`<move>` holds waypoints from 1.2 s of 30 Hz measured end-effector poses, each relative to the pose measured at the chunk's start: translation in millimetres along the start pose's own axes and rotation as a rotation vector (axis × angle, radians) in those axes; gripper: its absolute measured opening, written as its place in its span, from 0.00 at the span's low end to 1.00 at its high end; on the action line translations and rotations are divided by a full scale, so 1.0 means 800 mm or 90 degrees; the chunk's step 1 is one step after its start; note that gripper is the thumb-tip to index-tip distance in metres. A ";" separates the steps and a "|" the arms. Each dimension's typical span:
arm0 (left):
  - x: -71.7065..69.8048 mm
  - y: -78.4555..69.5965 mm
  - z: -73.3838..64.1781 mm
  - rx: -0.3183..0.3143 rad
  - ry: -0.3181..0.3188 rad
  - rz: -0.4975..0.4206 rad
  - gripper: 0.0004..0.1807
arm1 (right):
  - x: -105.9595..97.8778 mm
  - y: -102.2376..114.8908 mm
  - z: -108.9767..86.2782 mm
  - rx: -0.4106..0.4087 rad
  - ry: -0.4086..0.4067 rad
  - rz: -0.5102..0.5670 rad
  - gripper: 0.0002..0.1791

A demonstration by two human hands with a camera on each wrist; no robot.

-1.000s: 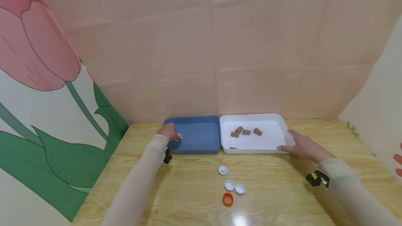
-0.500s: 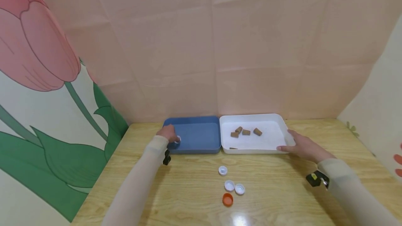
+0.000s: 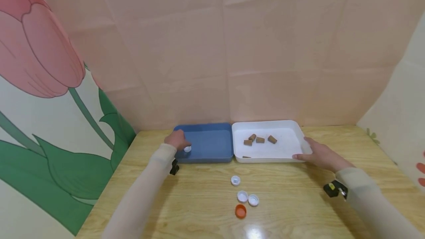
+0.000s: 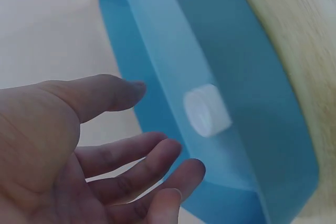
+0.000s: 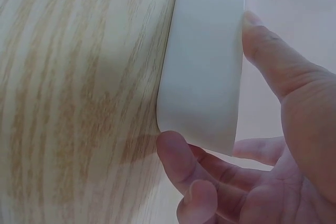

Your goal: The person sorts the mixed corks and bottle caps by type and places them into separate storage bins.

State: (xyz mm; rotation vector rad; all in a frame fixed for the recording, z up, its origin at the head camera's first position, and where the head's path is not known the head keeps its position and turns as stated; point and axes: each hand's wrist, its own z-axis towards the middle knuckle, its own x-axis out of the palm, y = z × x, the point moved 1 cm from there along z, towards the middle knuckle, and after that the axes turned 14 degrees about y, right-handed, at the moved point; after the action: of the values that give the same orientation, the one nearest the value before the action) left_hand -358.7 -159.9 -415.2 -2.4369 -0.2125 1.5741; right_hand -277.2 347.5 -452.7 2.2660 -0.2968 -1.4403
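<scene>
In the left wrist view, a white bottle cap (image 4: 207, 111) stands on its edge against the inner wall of the blue tray (image 4: 210, 30). My left hand (image 3: 178, 140) is over that tray's left end, thumb and fingers spread apart with nothing between them. The cap (image 3: 187, 149) shows just under the fingertips. At the near right corner of the white tray (image 3: 292, 146), my right hand (image 3: 320, 155) holds the corner between thumb and fingers. Its thumb lies at the rim in the right wrist view, while the fingers bend round the corner (image 5: 197, 114).
Both trays stand side by side by the back wall. Several brown corks (image 3: 260, 140) lie in the white one. On the wooden table (image 3: 199, 202) in front are white caps (image 3: 242, 196) and an orange cap (image 3: 240, 211).
The left fingers have let go of the white cap, which now sits in the blue tray. That hand has drawn slightly left; the right hand has stayed put.
</scene>
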 end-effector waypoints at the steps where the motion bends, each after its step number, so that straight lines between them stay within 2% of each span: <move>1: 0.000 -0.001 -0.002 0.004 -0.005 0.001 0.29 | 0.001 0.000 0.001 0.000 -0.001 -0.001 0.66; 5: -0.004 -0.012 -0.019 0.036 -0.034 -0.003 0.27 | 0.001 0.000 0.001 -0.001 0.000 0.000 0.66; 10: -0.006 -0.031 -0.053 0.094 -0.092 -0.002 0.15 | 0.001 0.001 0.000 0.000 -0.002 -0.003 0.67; 14: 0.003 -0.044 -0.078 0.155 -0.101 0.003 0.10 | 0.001 0.001 0.000 0.002 0.000 -0.004 0.67; 18: 0.019 -0.058 -0.098 0.221 -0.085 0.018 0.10 | -0.001 0.000 0.001 0.004 -0.003 -0.012 0.67; 22: 0.035 -0.075 -0.117 0.264 -0.055 0.041 0.10 | -0.003 -0.001 0.000 0.006 -0.005 -0.016 0.66; 29: 0.076 -0.112 -0.148 0.308 0.076 0.127 0.12 | -0.007 0.002 -0.003 0.004 0.000 -0.012 0.67; 31: 0.086 -0.122 -0.155 0.317 0.102 0.148 0.14 | -0.007 0.002 -0.003 0.004 0.001 -0.011 0.67; 36: 0.108 -0.140 -0.168 0.353 0.112 0.184 0.13 | -0.007 0.001 -0.002 0.002 0.000 -0.011 0.66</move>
State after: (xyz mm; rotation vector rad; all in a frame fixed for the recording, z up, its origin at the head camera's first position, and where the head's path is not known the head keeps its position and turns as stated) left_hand -200.3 -46.5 -407.2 -2.1961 0.5553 1.2796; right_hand -278.2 349.0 -447.3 2.2767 -0.2801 -1.4496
